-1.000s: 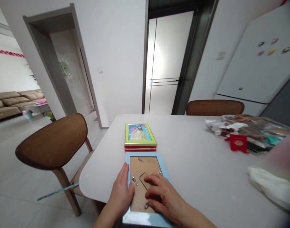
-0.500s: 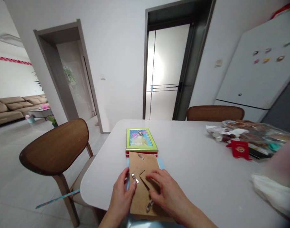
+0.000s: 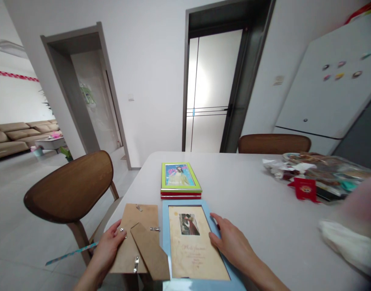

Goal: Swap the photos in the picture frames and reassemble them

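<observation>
My left hand (image 3: 109, 246) grips the left edge of a brown backing board (image 3: 124, 246), thumb on top. The board carries small metal clips and a folding stand leg (image 3: 151, 250), and it is held at the table's left edge. Beside it lies a light blue picture frame (image 3: 166, 234), with a cream printed sheet (image 3: 197, 250) and a small photo showing inside. My right hand (image 3: 230, 242) rests on the frame's right side, fingers apart and bent over its border.
Just beyond the blue frame sits a stack topped by a green picture frame (image 3: 181, 188). Plastic bags and a red packet (image 3: 306, 189) lie on the right of the white table (image 3: 242, 190). A wooden chair (image 3: 73, 186) stands at the left.
The backing board has come off the blue frame and moved left in my left hand, uncovering the cream sheet. My right hand has shifted from the board to the frame's right side.
</observation>
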Action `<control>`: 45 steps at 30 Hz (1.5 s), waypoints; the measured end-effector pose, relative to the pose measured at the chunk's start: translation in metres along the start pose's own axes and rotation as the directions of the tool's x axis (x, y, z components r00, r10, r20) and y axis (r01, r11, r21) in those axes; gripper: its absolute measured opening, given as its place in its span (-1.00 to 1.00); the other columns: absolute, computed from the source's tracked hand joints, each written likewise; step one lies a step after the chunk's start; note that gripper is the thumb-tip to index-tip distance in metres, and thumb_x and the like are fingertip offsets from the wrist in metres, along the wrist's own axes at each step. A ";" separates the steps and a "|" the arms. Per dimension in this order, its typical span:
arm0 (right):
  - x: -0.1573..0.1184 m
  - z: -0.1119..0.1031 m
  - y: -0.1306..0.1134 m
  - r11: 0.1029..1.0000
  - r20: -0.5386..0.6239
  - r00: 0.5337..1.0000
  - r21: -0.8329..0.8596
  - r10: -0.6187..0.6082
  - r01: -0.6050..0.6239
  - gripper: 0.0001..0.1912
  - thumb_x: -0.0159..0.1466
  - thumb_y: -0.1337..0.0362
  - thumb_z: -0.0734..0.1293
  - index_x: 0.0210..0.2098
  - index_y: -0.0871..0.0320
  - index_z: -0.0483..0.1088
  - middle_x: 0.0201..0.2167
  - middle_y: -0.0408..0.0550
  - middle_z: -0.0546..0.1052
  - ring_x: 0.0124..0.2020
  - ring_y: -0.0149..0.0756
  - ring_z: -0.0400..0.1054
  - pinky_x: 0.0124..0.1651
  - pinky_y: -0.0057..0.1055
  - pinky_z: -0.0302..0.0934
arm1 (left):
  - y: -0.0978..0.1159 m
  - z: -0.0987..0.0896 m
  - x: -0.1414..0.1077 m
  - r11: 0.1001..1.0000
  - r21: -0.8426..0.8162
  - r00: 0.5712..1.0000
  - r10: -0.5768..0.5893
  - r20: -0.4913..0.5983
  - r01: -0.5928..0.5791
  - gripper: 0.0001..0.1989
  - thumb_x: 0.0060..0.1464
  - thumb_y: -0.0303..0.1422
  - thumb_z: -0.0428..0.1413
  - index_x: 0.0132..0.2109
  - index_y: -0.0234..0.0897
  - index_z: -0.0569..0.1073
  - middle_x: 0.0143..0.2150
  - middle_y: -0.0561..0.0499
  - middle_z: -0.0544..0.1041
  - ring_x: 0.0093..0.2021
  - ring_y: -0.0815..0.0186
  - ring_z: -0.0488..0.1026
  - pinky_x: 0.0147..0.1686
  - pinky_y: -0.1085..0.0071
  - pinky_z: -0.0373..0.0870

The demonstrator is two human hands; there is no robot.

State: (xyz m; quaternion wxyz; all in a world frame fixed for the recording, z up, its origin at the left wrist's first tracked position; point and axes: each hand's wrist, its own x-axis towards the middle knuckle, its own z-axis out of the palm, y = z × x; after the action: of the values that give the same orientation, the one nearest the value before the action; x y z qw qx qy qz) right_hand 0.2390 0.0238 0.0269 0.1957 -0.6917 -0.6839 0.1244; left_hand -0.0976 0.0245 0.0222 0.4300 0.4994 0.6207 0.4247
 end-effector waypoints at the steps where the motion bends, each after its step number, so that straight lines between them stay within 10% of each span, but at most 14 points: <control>1: 0.000 0.000 0.001 1.000 0.005 1.000 -0.001 -0.001 0.001 -0.45 0.05 0.33 0.13 0.05 0.31 0.09 -0.15 0.12 0.36 -0.17 -0.19 0.26 -0.11 -0.32 0.09 | -0.001 -0.002 0.002 0.998 0.061 0.999 0.019 -0.030 -0.017 -0.52 -0.08 -0.36 -0.02 0.02 -0.44 0.17 -0.43 -0.03 0.53 -0.42 0.23 0.49 -0.41 0.34 0.40; 8: 0.003 -0.016 0.005 0.956 0.007 0.988 0.252 0.154 -0.151 -0.44 -0.02 0.35 0.13 0.01 0.30 0.09 -0.45 -0.02 0.43 -0.43 -0.28 0.32 -0.35 -0.41 0.14 | 0.023 0.021 -0.007 0.912 0.333 0.938 0.305 -0.163 -0.239 -0.44 -0.20 -0.35 0.05 0.03 -0.39 0.21 0.02 -0.20 0.29 0.07 0.01 0.18 0.06 0.06 0.03; 12: -0.003 -0.031 -0.003 0.578 0.259 0.937 0.737 0.236 -0.350 -0.35 -0.01 0.30 0.11 0.10 0.18 -0.09 -0.46 -0.11 0.46 -0.54 -0.33 0.35 -0.48 -0.45 0.18 | 0.043 0.088 -0.041 0.838 0.332 0.893 0.450 0.027 -0.433 -0.49 -0.20 -0.38 0.06 0.00 -0.27 0.27 0.04 -0.11 0.32 0.08 0.14 0.19 0.09 0.17 0.06; 17: -0.015 -0.047 -0.020 0.323 0.262 0.958 0.902 0.114 -0.285 -0.32 -0.01 0.29 0.12 0.12 0.12 -0.10 -0.38 -0.09 0.48 -0.51 -0.32 0.37 -0.43 -0.41 0.22 | 0.058 0.163 -0.074 0.629 0.227 0.660 0.633 0.405 -0.743 -0.28 -0.24 -0.30 0.16 0.11 -0.35 0.13 0.15 -0.25 0.14 0.12 -0.01 0.08 0.04 0.03 0.10; 22: -0.014 -0.046 -0.016 0.348 0.261 0.962 0.898 0.077 -0.271 -0.33 0.01 0.24 0.21 0.11 0.11 -0.06 -0.58 -0.23 0.42 -0.63 -0.39 0.27 -0.55 -0.49 0.13 | 0.078 0.165 -0.079 0.513 0.228 0.558 0.708 0.432 -0.827 -0.40 -0.19 -0.50 0.02 0.09 -0.37 0.16 -0.05 -0.22 0.37 -0.06 0.09 0.29 -0.10 0.17 0.29; 31: 0.007 -0.022 0.022 0.930 -0.030 0.989 0.346 0.143 -0.124 -0.53 0.02 0.27 0.14 -0.08 0.26 0.29 -0.53 -0.10 0.45 -0.50 -0.31 0.32 -0.40 -0.43 0.14 | 0.046 0.074 -0.066 0.707 0.548 0.827 0.560 -0.049 -0.446 -0.67 -0.02 -0.34 -0.05 -0.07 -0.34 0.31 -0.12 -0.14 0.45 -0.15 0.16 0.41 -0.20 0.31 0.37; 36: 0.005 -0.010 0.022 0.992 -0.082 0.994 0.105 0.079 -0.070 -0.57 0.06 0.28 0.12 -0.10 0.28 0.31 -0.33 0.03 0.47 -0.33 -0.23 0.33 -0.22 -0.37 0.14 | 0.014 0.056 -0.062 0.649 0.662 0.872 0.489 0.014 -0.375 -0.66 0.01 -0.29 -0.08 -0.07 -0.34 0.32 -0.12 -0.13 0.46 -0.14 0.18 0.42 -0.19 0.32 0.38; 45: 0.002 -0.004 0.025 0.994 -0.084 0.995 -0.093 0.049 -0.057 -0.61 0.10 0.24 0.11 -0.13 0.27 0.31 -0.32 0.06 0.42 -0.29 -0.21 0.31 -0.20 -0.34 0.13 | 0.017 0.054 -0.065 0.478 0.829 0.908 0.411 0.081 -0.290 -0.67 -0.02 -0.25 -0.06 -0.11 -0.26 0.36 -0.26 -0.11 0.49 -0.26 0.15 0.44 -0.30 0.28 0.39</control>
State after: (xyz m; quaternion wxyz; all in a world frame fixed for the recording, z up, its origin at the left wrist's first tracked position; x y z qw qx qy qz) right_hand 0.2632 0.0258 0.0201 0.1870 -0.7228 -0.6618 0.0686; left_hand -0.0327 -0.0318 0.0313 0.0080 0.7290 0.6565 0.1936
